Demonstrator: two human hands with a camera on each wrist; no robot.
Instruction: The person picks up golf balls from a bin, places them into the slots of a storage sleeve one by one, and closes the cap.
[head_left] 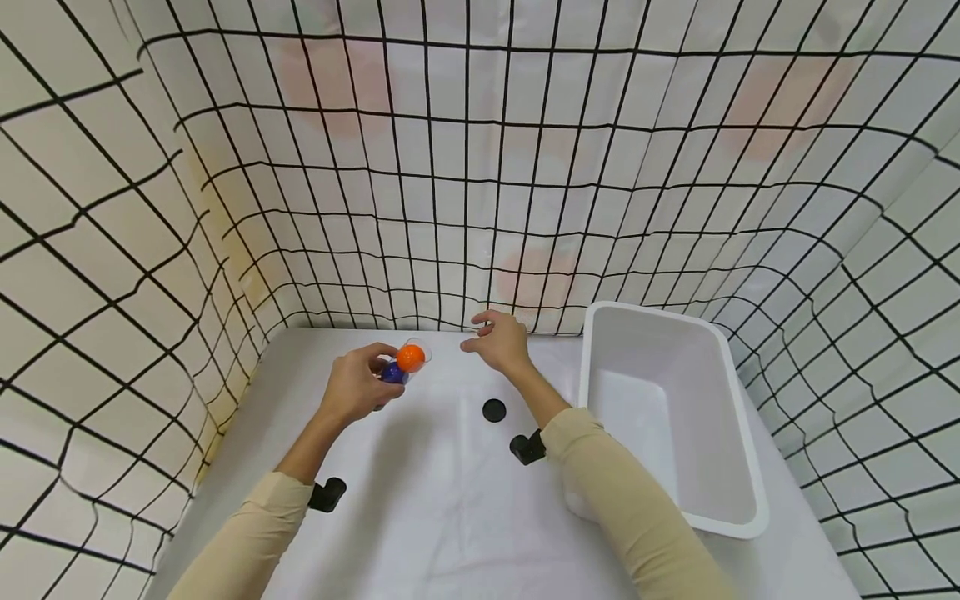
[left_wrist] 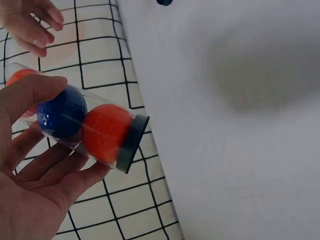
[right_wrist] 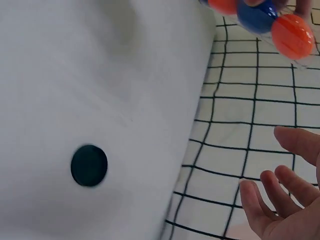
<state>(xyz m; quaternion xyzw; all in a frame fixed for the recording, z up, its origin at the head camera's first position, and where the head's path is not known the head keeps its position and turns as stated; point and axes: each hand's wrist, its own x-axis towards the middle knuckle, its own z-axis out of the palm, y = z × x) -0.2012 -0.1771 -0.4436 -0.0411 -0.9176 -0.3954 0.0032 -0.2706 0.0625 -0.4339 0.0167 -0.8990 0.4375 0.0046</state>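
A clear plastic tube [left_wrist: 84, 118] holds a row of balls: an orange ball [head_left: 410, 358] at one end, a blue ball [left_wrist: 61, 114] in the middle and a red-orange ball [left_wrist: 106, 133] beside a dark end cap [left_wrist: 133, 145]. My left hand [head_left: 354, 385] grips this tube above the table, thumb on one side and fingers on the other. To its right my right hand [head_left: 502, 342] hovers, fingers spread and bent a little, holding nothing. On the table below the right hand lies a black round lid [head_left: 494, 410].
A white plastic bin [head_left: 750, 467] stands on the right of the white-covered table [head_left: 450, 500], beside my right forearm. Black grid netting [head_left: 442, 192] rises at the back and both sides. Dark wrist-camera mounts [head_left: 327, 495] stick out from both wrists.
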